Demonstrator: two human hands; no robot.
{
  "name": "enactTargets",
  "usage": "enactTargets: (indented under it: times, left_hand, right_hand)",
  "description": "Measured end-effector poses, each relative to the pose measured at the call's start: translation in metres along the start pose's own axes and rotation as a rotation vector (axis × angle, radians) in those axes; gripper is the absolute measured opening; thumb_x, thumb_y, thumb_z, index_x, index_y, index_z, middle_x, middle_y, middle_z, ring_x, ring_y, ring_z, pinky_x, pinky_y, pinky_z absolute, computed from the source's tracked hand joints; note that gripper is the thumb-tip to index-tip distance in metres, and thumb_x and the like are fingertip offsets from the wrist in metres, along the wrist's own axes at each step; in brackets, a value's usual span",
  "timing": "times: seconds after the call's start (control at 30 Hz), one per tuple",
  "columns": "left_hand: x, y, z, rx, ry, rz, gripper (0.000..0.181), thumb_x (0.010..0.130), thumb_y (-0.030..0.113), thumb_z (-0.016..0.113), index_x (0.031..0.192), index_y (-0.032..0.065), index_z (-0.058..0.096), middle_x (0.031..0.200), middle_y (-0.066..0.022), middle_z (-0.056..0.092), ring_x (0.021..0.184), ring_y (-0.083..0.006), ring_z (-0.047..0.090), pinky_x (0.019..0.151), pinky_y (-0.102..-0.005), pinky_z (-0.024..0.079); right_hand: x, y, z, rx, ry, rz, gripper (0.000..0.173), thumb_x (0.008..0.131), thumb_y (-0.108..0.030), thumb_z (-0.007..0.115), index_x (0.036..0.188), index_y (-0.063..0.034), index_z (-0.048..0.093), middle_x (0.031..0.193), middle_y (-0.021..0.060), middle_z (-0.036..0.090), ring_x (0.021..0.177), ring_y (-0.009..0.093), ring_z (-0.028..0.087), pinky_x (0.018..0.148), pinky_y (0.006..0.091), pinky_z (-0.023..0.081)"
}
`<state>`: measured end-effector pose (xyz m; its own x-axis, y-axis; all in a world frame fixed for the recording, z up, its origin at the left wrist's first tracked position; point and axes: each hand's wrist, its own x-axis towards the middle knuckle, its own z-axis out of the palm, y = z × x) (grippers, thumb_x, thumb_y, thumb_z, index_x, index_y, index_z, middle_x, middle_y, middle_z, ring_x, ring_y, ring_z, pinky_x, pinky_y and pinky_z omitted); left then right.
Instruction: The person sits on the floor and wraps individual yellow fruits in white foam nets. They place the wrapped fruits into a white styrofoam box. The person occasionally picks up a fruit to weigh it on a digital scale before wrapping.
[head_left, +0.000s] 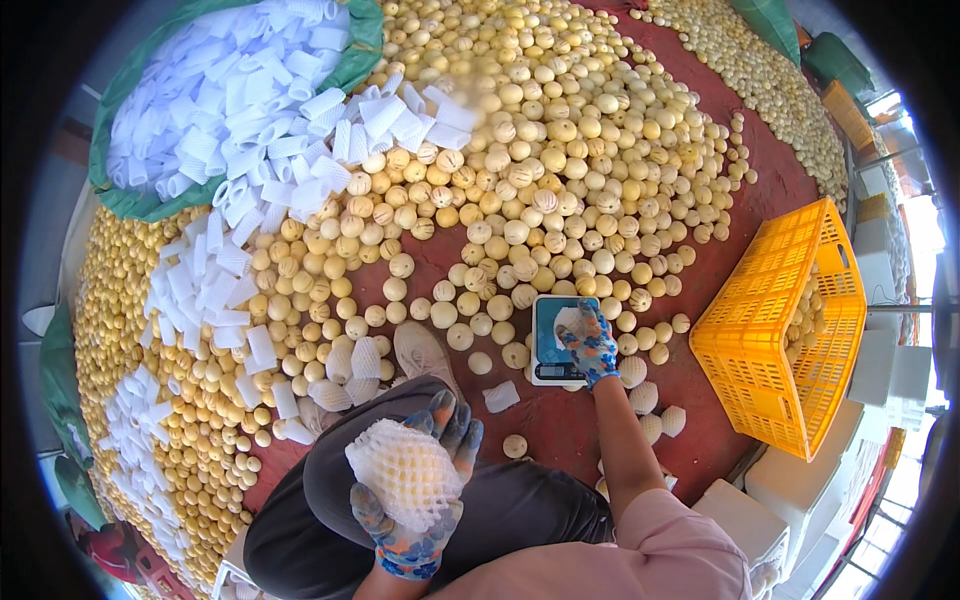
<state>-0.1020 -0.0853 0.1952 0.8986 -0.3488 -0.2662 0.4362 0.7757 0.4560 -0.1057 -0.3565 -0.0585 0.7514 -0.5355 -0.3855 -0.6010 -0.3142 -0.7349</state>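
Observation:
My left hand (420, 517), in a patterned glove, holds a round yellow fruit in a white foam net sleeve (405, 472) above my lap. The fingers curl around its far and near sides. Reaching forward, my gloved right hand (591, 346) is over a digital kitchen scale (550, 315) on the red floor covering. Its fingers rest on another white foam-netted fruit (568, 324) that sits on the scale's plate. The scale's display is too small to read. Beside my right wrist lie several netted fruits (643, 397). A flat foam sleeve (501, 396) lies left of the scale.
Loose yellow striped fruits (540, 180) spread in a large pile ahead and to the left. A green sack (360, 60) spills white foam sleeves (225, 112). At right stands a tilted yellow plastic crate (757, 322) with fruit inside, near white foam boxes (742, 517).

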Motion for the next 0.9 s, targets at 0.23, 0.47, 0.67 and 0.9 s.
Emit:
enactTargets:
  times: [0.23,0.47,0.67,0.9]
  left_hand:
    - [0.000,0.003,-0.003,-0.012,-0.055,0.012,0.083,0.067,0.059,0.050,0.122,-0.0007,0.031,0.128,-0.0189,0.029,0.118,-0.0297,0.025,0.096,-0.0413,0.014]
    - [0.001,-0.001,0.007,0.039,-0.028,0.048,0.081,0.068,0.058,0.049,0.122,-0.0009,0.031,0.125,-0.0186,0.034,0.102,-0.0281,0.038,0.074,-0.0326,0.036]
    - [-0.002,0.002,0.003,-0.050,0.002,0.007,0.083,0.067,0.053,0.055,0.123,-0.0031,0.029,0.128,-0.0181,0.029,0.123,-0.0280,0.020,0.103,-0.0428,0.006]
    - [0.000,0.001,0.002,-0.063,-0.034,-0.003,0.084,0.066,0.051,0.056,0.123,-0.0036,0.028,0.127,-0.0173,0.031,0.121,-0.0290,0.024,0.103,-0.0425,0.009]
  right_hand:
    - [-0.016,-0.001,-0.004,-0.155,0.122,-0.179,0.057,0.068,-0.023,0.062,0.117,-0.0058,0.040,0.112,0.0149,0.047,0.102,0.029,0.046,0.085,0.0324,0.039]
    - [-0.018,0.020,-0.011,0.401,0.013,-0.108,0.057,0.073,-0.015,0.059,0.122,-0.0040,0.032,0.121,0.0088,0.039,0.105,0.021,0.043,0.086,0.0287,0.039]
    - [-0.034,-0.013,-0.023,0.285,-0.032,-0.037,0.059,0.074,-0.012,0.057,0.124,-0.0041,0.027,0.119,0.0078,0.041,0.105,0.017,0.042,0.085,0.0265,0.040]
    - [-0.037,-0.024,-0.033,-0.025,0.075,-0.090,0.064,0.071,-0.019,0.061,0.123,-0.0019,0.029,0.114,0.0116,0.046,0.100,0.021,0.048,0.082,0.0275,0.041]
